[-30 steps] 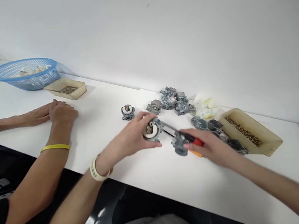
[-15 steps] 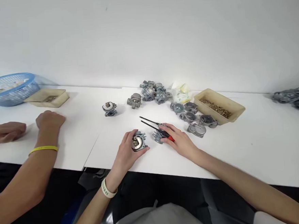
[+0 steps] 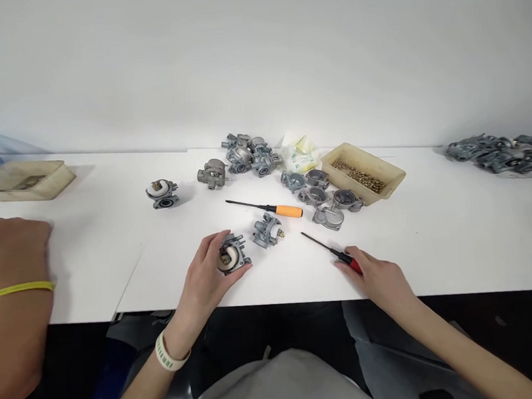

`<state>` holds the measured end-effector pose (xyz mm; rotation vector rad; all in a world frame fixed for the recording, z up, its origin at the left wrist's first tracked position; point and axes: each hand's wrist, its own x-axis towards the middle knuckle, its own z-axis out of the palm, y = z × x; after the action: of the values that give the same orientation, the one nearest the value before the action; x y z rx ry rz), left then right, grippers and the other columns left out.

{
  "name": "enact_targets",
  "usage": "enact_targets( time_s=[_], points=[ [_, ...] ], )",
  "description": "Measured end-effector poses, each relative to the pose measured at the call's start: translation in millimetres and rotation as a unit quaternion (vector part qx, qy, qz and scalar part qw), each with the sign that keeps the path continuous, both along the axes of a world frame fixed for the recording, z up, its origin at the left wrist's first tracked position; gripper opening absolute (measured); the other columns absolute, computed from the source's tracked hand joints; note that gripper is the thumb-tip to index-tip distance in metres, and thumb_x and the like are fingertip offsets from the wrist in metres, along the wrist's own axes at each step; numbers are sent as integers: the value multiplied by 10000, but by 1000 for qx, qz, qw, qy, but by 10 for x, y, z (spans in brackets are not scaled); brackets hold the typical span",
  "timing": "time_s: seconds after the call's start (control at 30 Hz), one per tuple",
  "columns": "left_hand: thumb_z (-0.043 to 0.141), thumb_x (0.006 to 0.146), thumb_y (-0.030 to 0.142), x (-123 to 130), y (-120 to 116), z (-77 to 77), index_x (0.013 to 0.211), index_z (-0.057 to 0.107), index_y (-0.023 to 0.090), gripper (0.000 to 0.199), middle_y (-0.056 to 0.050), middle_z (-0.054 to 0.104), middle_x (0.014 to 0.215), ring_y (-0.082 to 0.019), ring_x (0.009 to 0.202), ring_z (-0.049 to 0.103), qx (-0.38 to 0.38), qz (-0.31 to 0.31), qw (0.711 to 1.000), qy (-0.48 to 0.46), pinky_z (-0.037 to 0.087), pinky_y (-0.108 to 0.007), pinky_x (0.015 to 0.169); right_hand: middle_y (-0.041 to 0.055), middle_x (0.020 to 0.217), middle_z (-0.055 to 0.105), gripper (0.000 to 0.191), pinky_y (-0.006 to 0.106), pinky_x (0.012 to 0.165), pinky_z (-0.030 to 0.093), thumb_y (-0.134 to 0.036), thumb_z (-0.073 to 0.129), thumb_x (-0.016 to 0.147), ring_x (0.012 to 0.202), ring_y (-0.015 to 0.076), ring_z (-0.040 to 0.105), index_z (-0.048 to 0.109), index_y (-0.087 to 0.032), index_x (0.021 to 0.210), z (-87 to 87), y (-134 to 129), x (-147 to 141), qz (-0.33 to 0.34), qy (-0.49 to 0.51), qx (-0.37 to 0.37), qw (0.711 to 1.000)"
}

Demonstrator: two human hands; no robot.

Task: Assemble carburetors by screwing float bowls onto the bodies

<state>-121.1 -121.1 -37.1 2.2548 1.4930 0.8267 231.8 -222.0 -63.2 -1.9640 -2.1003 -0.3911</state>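
Note:
My left hand (image 3: 209, 267) is closed round a carburetor body (image 3: 241, 263) with a white float, its open side facing up, near the table's front edge. In my right hand (image 3: 375, 271) is a red-handled screwdriver (image 3: 331, 248), its tip pointing up and left over the white table. Between the hands a second carburetor body (image 3: 264, 231) lies on its side, its float facing right. Just beyond it rests a screwdriver with an orange handle (image 3: 289, 211), touched by neither hand.
Float bowls (image 3: 317, 196) lie before a tray of brass screws (image 3: 374, 186). Behind are assembled carburetors (image 3: 245, 158) and a plastic bag (image 3: 300, 154). A carburetor body (image 3: 162, 194) stands left. More parts (image 3: 509, 155) lie far right. A co-worker's arm (image 3: 17, 259) rests at left beside another tray (image 3: 46, 184).
My right hand has moved right with the red screwdriver, away from the second carburetor body and the orange screwdriver. My left hand keeps its carburetor. The view has turned right.

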Motion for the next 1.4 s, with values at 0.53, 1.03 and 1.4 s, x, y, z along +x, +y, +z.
enact_targets(
  time_s=[0.53,1.03,1.4],
  points=[
    [750,861,403,131,-32,198,1622,-21,306,1088,-116,596,1282,-288,1127,569,-22,-153,987,42,513,-439,959,132,1356,587,559,342,617,500,-566,424,999,1074,280,638,552,-188,1391,221,910,219,3,-9,-45,999],
    [806,781,499,173,-121,-173,1612,-134,312,1269,-136,554,1353,-275,1120,654,-81,-138,973,-167,537,-411,953,133,1193,609,350,308,744,561,-316,546,994,1016,209,643,550,-221,1331,1029,632,-1104,366,58,32,928],
    [782,844,372,132,-175,-257,1547,-312,348,1300,-197,438,1509,-318,1294,572,-74,-237,936,-250,540,-468,1005,112,1148,659,559,306,734,555,-330,656,928,1017,212,625,421,-164,1407,769,590,-1313,350,119,-25,929]
  ],
)
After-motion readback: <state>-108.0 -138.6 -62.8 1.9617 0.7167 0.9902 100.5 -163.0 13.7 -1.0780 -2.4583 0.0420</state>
